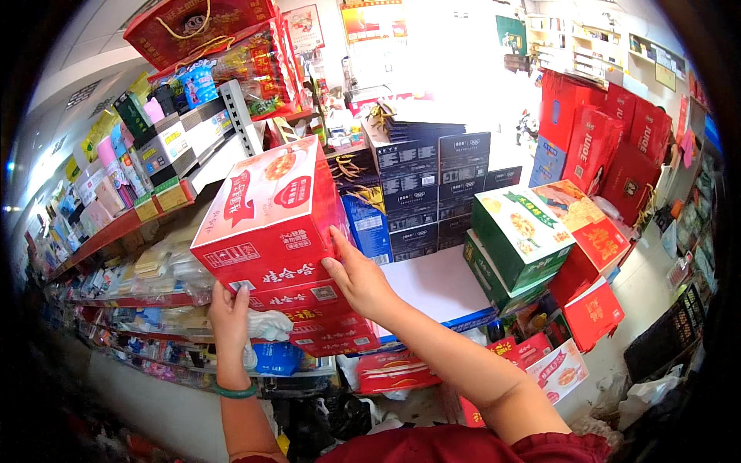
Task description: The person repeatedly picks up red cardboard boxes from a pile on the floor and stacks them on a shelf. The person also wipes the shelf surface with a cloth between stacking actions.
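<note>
A red carton [266, 239] with a pale printed top tops a stack of similar red cartons [332, 320] left of the middle. My left hand [230, 312] grips it low at its near left corner, with a green bangle on that wrist. Against its right side presses my right hand [359, 278], thumb and fingers on the near right edge. Between them the hands hold the carton, slightly tilted; I cannot tell whether it touches the one beneath. A crumpled white cloth or bag [268, 326] lies beside my left hand.
Shelves of goods [154, 201] run along the left. Behind stand stacked dark boxes [413, 197]. To the right of a white surface [432, 285] sit green boxes [521, 231] and red boxes [598, 255]. Black bags [340, 420] lie on the floor near me.
</note>
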### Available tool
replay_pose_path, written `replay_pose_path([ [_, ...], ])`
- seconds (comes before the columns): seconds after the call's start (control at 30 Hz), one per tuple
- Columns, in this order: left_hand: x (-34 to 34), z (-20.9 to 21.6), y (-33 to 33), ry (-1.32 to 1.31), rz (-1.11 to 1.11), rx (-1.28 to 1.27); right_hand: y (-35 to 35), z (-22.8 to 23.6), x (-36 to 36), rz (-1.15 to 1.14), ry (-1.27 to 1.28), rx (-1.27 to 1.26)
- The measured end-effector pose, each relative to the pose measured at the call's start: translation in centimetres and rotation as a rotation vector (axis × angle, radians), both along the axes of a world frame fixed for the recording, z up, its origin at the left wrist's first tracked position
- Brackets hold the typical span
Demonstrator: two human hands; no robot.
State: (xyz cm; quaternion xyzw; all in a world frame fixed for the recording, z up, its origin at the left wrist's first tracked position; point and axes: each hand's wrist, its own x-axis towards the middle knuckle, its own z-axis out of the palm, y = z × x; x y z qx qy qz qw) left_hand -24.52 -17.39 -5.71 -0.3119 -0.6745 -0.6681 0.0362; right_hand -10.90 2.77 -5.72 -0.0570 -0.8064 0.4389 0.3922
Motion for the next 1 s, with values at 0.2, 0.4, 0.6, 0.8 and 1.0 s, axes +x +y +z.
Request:
replay_pose_path([
  [0.2,-0.9,-0.4,-0.2,-0.006,-0.006,-0.009,0.7,-0.7,-0.2,0.032,0.065,-0.024],
  [0.4,2.6,0.7,-0.3,0.069,-0.042,-0.020,2.9,-1.1,0.5,0.273,0.115,-0.352],
  [0.6,0.2,-0.4,-1.9,0.074,-0.130,-0.032,5.6,-0.2,0.3,0.179,0.058,-0.732],
  [0.8,-5.5,2.1,-2.6,-0.258,-0.259,0.090,4.2,4.2,-3.2,0.261,-0.048,-0.971],
  [1.0,-7.1,5.0,1.4,-0.515,-0.408,0.152,7.7,3.7,-6.0,0.551,0.035,-1.185],
])
